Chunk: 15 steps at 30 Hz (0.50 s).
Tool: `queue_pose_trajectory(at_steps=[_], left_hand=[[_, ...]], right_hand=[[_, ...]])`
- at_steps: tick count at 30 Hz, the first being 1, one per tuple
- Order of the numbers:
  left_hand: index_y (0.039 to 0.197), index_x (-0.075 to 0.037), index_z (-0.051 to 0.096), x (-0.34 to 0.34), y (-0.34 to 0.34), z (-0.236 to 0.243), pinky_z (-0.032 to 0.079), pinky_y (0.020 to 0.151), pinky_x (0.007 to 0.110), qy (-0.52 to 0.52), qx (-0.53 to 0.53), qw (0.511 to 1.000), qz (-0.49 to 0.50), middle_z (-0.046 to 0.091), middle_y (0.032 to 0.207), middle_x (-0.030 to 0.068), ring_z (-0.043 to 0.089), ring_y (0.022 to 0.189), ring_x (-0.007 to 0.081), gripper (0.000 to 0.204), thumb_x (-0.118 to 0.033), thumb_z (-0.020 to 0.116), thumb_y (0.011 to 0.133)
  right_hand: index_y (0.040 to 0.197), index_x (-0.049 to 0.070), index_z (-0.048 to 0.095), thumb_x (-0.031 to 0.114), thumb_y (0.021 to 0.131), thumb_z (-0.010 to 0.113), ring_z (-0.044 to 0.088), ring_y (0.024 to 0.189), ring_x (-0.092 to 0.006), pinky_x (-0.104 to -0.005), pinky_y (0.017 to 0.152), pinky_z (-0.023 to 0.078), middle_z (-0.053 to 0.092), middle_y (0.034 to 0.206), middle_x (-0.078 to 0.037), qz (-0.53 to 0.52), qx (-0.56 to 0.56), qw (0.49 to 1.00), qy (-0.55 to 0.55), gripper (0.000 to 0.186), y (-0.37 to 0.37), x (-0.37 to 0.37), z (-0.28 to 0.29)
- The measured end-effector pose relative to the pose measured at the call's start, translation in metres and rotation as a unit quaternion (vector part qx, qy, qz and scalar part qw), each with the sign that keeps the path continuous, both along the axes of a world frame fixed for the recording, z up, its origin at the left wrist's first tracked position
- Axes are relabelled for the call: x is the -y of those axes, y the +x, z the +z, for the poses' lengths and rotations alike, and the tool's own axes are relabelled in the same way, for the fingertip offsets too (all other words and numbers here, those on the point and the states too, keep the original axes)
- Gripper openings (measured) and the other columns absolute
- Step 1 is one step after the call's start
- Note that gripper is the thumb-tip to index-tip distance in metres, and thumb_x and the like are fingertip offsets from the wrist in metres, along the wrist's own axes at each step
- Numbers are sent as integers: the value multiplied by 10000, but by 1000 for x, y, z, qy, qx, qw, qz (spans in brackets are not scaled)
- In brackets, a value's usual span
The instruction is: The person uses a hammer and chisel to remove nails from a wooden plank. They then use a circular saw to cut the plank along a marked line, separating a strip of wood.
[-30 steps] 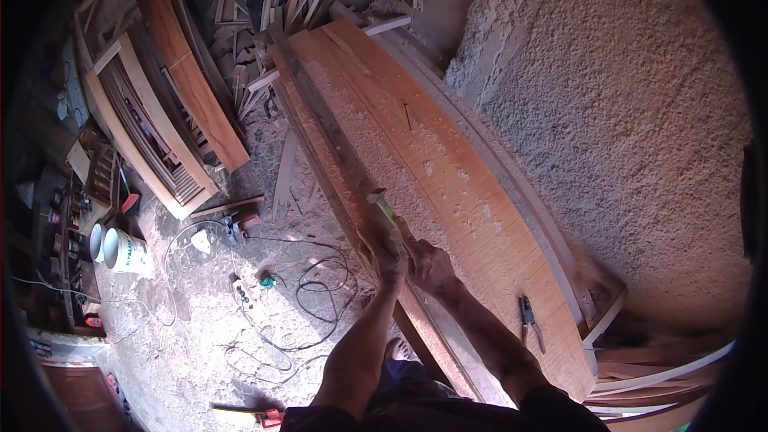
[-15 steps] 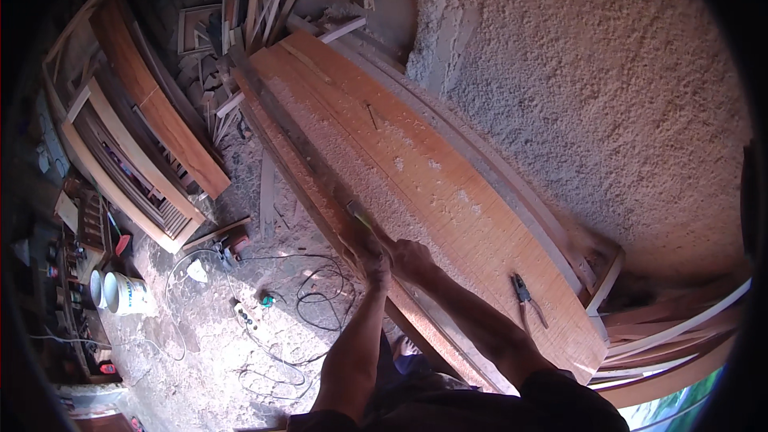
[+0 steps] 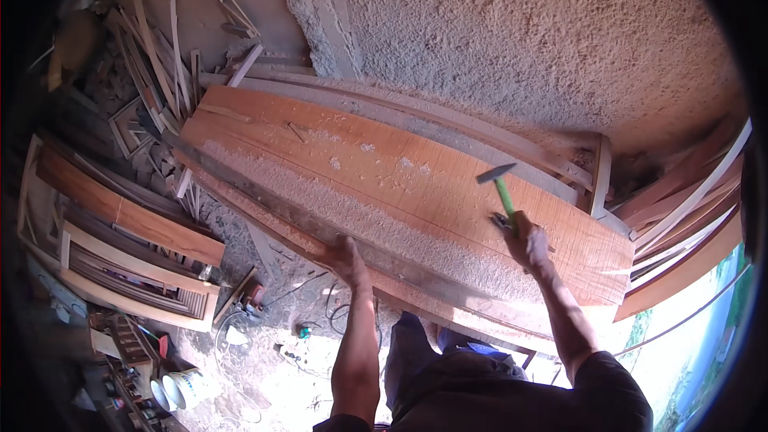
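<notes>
My right hand [image 3: 527, 244] is closed on the green handle of a hammer [image 3: 496, 174], held over the right part of a wide orange wooden panel [image 3: 416, 184] with sawdust and shavings on it. Pliers [image 3: 502, 222] lie on the panel, partly hidden by my right hand and the hammer. My left hand [image 3: 344, 260] grips a long, dusty wooden strip [image 3: 264, 214] along the panel's near edge; its fingertips are hard to see. A small thin piece [image 3: 296, 132] lies farther along the panel.
Stacked frames and boards [image 3: 128, 224] stand at left; offcuts [image 3: 152, 56] lean behind. A rough wall [image 3: 504, 32] rises behind the panel, with curved strips [image 3: 688, 232] at right. Buckets [image 3: 180, 390], a power tool [image 3: 254, 296] and cables [image 3: 336, 312] are on the floor [image 3: 280, 384].
My right hand has lifted the hammer away from my left hand and moved it right, over the pliers. My head view has swung, so the panel now lies more crosswise in the picture.
</notes>
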<state>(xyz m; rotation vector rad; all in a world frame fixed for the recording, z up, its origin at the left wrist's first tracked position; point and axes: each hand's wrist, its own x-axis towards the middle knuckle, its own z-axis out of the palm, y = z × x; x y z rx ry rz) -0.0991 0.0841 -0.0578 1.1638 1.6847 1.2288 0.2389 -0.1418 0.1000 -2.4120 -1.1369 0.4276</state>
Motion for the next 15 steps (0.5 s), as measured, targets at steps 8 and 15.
queue_pose_trajectory(at_steps=[8, 15], left_hand=[[1548, 104, 252, 4, -1, 19, 463, 1109, 455, -11, 41, 998, -55, 456, 1495, 317, 530, 1329, 384, 1011, -480, 779, 914], [1633, 25, -25, 0, 0, 45, 248, 1268, 455, -72, -208, 975, -16, 181, 1664, 333, 241, 1551, 404, 1163, -456, 758, 919]], right_hand=[[1223, 48, 598, 115, 826, 742, 577, 1161, -413, -524, 965, 459, 617, 1289, -174, 150, 87, 971, 165, 428, 13, 31, -29], [1270, 5, 582, 95, 885, 678, 568, 1137, -451, -528, 968, 463, 611, 1230, -231, 129, 94, 983, 86, 407, 11, 41, -37]])
